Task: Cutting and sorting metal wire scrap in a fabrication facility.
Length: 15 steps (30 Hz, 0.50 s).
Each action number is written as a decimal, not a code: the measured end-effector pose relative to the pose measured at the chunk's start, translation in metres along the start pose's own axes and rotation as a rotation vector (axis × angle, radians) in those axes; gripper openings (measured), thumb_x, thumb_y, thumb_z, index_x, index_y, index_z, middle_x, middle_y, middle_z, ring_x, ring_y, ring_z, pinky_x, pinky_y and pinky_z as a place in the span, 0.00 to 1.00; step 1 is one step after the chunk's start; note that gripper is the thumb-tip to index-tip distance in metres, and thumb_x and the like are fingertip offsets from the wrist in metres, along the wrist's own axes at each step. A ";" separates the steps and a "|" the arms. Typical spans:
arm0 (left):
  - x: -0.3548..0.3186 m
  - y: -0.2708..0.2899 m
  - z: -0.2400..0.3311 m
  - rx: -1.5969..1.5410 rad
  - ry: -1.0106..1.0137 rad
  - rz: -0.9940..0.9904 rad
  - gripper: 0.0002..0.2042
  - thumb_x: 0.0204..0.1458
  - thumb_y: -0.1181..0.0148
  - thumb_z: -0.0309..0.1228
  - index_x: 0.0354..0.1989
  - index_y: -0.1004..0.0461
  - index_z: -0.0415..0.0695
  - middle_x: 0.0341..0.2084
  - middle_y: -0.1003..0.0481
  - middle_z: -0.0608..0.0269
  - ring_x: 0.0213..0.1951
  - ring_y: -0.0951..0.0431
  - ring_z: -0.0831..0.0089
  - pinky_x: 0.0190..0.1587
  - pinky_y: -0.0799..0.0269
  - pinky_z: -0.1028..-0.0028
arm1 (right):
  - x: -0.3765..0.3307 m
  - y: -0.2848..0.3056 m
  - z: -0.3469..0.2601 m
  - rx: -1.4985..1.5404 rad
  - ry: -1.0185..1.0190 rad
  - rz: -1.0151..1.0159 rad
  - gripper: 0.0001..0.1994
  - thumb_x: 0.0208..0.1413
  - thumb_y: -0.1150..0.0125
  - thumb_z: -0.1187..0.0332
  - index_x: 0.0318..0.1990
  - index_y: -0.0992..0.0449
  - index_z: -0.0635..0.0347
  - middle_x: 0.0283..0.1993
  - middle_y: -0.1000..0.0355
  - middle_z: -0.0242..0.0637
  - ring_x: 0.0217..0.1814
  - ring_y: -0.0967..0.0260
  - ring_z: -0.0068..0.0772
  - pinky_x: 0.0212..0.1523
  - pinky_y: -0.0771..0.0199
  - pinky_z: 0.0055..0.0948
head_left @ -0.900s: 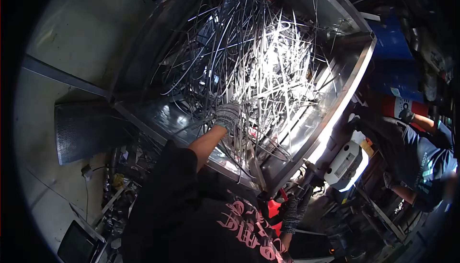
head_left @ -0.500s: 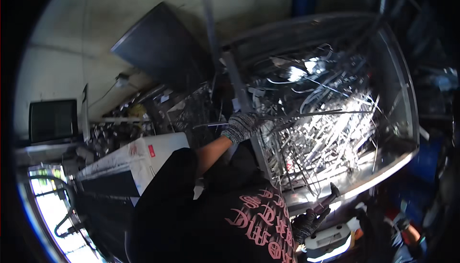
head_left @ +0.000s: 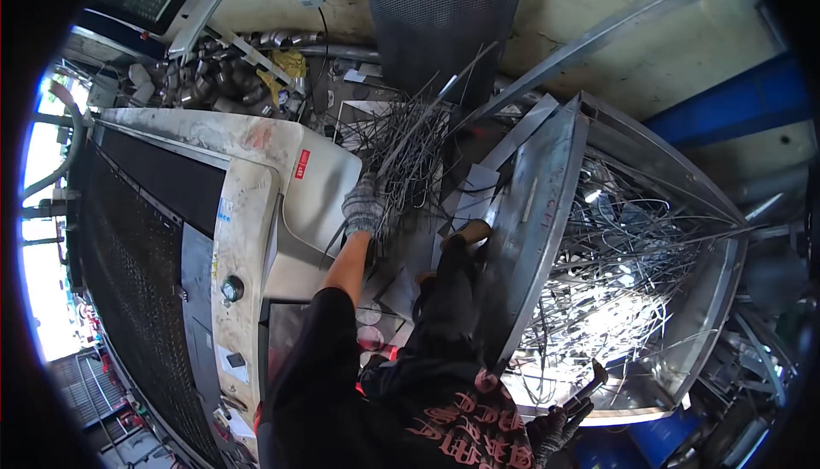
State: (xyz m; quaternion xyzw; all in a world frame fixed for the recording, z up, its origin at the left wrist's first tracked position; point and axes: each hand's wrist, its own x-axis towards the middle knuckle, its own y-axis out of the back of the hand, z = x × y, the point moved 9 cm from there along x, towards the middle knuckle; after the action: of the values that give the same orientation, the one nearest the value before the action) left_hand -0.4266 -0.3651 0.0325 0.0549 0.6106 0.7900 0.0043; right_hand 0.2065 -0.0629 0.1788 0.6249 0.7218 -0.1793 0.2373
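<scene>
My left hand (head_left: 363, 206), in a grey knitted glove, reaches down to a tangled heap of thin metal strips (head_left: 406, 157) beside a pale machine housing. Its fingers look curled around some strips, though their tips are partly hidden among them. Low at the right, my right hand (head_left: 551, 435) wears a dark glove and is closed on a dark tool (head_left: 589, 383) with a slim shaft and a bent end. What kind of tool it is does not show clearly. To the right stands a metal bin (head_left: 534, 234) with many loose scrap strips (head_left: 611, 290) inside.
The pale machine housing (head_left: 329, 183) stands at the left with a dark slatted bed. Metal pipe elbows (head_left: 205, 85) lie behind it. A dark perforated panel (head_left: 444, 16) leans on the wall. My shoe (head_left: 468, 231) is close to the bin's side. Blue beams (head_left: 735, 106) run at far right.
My left hand has gone from the bin's left edge, where it held a long strip, to the heap beside the machine. The view has swung left. The tool stays in my right hand.
</scene>
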 end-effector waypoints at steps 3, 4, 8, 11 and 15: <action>0.021 -0.016 -0.005 0.075 0.032 -0.019 0.23 0.55 0.47 0.51 0.52 0.28 0.48 0.46 0.24 0.49 0.48 0.24 0.51 0.46 0.26 0.55 | -0.006 -0.003 -0.009 -0.015 0.067 0.043 0.34 0.64 0.46 0.68 0.73 0.55 0.34 0.32 0.32 0.34 0.15 0.46 0.17 0.13 0.46 0.18; 0.025 -0.008 -0.006 0.177 0.050 0.065 0.25 0.54 0.45 0.51 0.55 0.30 0.49 0.50 0.25 0.47 0.52 0.26 0.50 0.47 0.27 0.54 | -0.008 0.003 -0.011 -0.035 0.067 0.032 0.34 0.64 0.46 0.68 0.73 0.54 0.34 0.32 0.32 0.34 0.15 0.46 0.17 0.13 0.46 0.18; 0.003 -0.058 0.003 0.217 0.046 -0.330 0.24 0.51 0.42 0.47 0.52 0.29 0.48 0.52 0.27 0.46 0.53 0.27 0.50 0.49 0.27 0.53 | -0.015 0.014 -0.006 -0.078 0.063 -0.007 0.34 0.64 0.46 0.68 0.73 0.54 0.35 0.32 0.32 0.34 0.15 0.46 0.17 0.12 0.46 0.18; -0.058 -0.080 0.020 0.133 -0.086 -0.530 0.20 0.52 0.44 0.48 0.47 0.26 0.48 0.51 0.26 0.51 0.53 0.26 0.55 0.49 0.26 0.56 | -0.015 0.018 0.000 -0.086 0.054 -0.044 0.34 0.64 0.46 0.68 0.73 0.54 0.36 0.31 0.32 0.34 0.15 0.46 0.17 0.12 0.46 0.18; -0.148 -0.122 0.064 0.100 -0.370 -0.728 0.21 0.53 0.47 0.49 0.47 0.24 0.48 0.48 0.24 0.50 0.52 0.25 0.55 0.52 0.27 0.58 | -0.012 -0.033 0.001 -0.060 0.054 0.008 0.33 0.64 0.46 0.68 0.73 0.53 0.37 0.31 0.32 0.34 0.14 0.45 0.17 0.12 0.46 0.18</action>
State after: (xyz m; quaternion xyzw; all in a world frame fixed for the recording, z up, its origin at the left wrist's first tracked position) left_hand -0.2813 -0.2836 -0.0818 -0.0236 0.6168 0.6830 0.3905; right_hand 0.1754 -0.0787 0.1839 0.6251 0.7305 -0.1399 0.2369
